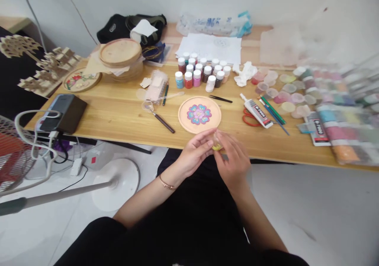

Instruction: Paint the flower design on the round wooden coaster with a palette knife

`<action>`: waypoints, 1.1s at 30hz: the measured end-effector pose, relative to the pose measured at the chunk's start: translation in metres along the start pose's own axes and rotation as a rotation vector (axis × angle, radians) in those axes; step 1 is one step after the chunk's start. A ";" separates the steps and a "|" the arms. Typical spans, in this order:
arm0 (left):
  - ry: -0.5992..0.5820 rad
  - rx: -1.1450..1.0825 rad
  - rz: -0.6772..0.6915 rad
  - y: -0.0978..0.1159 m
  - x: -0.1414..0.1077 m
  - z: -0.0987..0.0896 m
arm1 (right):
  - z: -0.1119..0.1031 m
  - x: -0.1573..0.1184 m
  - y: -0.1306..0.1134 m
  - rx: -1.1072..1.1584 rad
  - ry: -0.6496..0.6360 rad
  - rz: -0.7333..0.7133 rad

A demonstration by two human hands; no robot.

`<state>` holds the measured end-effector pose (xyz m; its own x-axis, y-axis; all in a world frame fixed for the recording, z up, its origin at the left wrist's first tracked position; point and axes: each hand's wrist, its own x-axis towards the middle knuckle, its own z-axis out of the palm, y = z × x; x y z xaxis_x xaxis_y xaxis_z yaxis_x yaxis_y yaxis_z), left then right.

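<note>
My left hand [194,153] and my right hand [233,159] meet just in front of the table's near edge. Between their fingers is a small clear container [217,144] with something yellow in it, partly covered by the fingertips. Just beyond the hands lies a round wooden plate [183,117] bearing a pink, purple and blue flower design [199,114]. Black tweezers [220,99] rest behind the plate on the right. To its left is a dark-handled tool [164,123].
Paint bottles [197,78] stand behind the plate. Glue [257,112], red-handled scissors [250,119], brushes [274,114] and small cups [288,88] lie right. Stacked wooden plates [121,52] and a black box [66,114] are left.
</note>
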<state>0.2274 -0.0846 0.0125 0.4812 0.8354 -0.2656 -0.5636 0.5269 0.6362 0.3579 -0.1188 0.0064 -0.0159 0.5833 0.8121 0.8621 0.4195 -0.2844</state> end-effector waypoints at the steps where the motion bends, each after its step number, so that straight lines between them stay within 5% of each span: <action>1: -0.007 0.002 -0.013 -0.002 0.003 0.003 | -0.004 0.000 0.004 -0.007 -0.005 0.001; 11: -0.119 0.038 -0.128 -0.021 0.033 0.038 | -0.033 -0.003 0.043 -0.146 0.057 -0.005; 15: -0.164 0.151 -0.084 -0.027 0.046 0.046 | -0.043 -0.006 0.051 -0.082 -0.022 0.031; 21: -0.282 0.646 0.134 -0.029 0.047 0.046 | -0.069 -0.004 0.095 -0.292 0.015 0.088; 27: -0.568 1.694 0.773 -0.039 0.027 0.024 | -0.084 0.012 0.196 -0.631 -0.169 0.472; 30: -0.641 1.962 0.986 -0.045 0.022 0.015 | -0.077 0.017 0.213 -0.660 -0.246 0.547; 33: -0.777 2.105 0.990 -0.047 0.022 0.008 | -0.070 0.015 0.211 -0.669 -0.266 0.583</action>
<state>0.2697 -0.0918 -0.0177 0.9310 0.1993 0.3057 0.1936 -0.9798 0.0492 0.5747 -0.0699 -0.0055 0.4678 0.7508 0.4662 0.8819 -0.4312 -0.1906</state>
